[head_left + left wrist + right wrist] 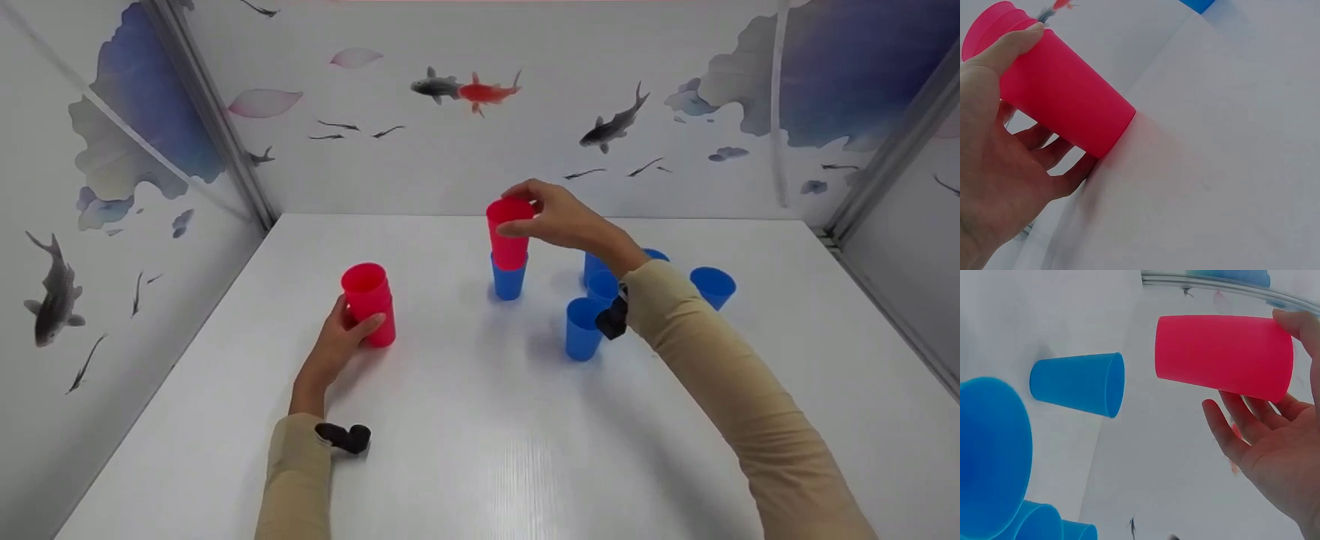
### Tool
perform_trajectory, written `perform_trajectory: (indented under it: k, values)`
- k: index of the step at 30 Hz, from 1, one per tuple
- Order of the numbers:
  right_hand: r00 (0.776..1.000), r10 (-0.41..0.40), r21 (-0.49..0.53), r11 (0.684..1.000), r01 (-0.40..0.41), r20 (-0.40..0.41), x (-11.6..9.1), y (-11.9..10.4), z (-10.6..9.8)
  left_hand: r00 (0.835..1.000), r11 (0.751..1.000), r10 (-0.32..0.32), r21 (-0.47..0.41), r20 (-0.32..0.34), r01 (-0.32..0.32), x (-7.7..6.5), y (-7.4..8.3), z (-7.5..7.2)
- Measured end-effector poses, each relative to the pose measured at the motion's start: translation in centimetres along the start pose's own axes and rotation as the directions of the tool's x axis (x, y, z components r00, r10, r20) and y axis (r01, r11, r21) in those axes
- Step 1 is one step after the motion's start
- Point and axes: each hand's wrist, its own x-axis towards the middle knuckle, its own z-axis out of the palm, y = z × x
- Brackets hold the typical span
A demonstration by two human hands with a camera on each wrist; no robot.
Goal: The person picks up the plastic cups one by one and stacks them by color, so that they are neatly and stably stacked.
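Note:
Near the table's back, my right hand (561, 217) pinches a single red cup (510, 249) near its rim, thumb on one side and fingers on the other. Below it a blue cup (509, 285) stands upright on the table; the right wrist view shows a gap between this blue cup (1072, 382) and the red cup (1219, 354). At the left, my left hand (336, 349) grips an upright stack of red cups (381, 322). Several nested rims show on that stack (1067, 90) in the left wrist view, its base at the tabletop.
Several blue cups stand mouth up at the right, among them a near one (583, 334) and one farther right (712, 286); my right forearm partly hides the group. White walls with painted fish bound the white table (465, 435) at the back and sides.

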Motion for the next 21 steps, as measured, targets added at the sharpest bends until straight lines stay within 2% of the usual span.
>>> perform_trajectory:
  k: [10, 21]
  values:
    - [0.995, -0.102, 0.014, 0.995, 0.102, 0.012, 0.6, -3.7, 1.7, 1.000, 1.000, -0.009, 0.001, -0.007, 0.009, 0.0, 0.2, 0.1]
    - [0.992, -0.125, 0.092, 0.988, 0.125, -0.006, 1.4, -7.4, 4.8, 1.000, 0.999, -0.028, 0.042, -0.015, 0.028, 0.2, 0.3, 0.1]
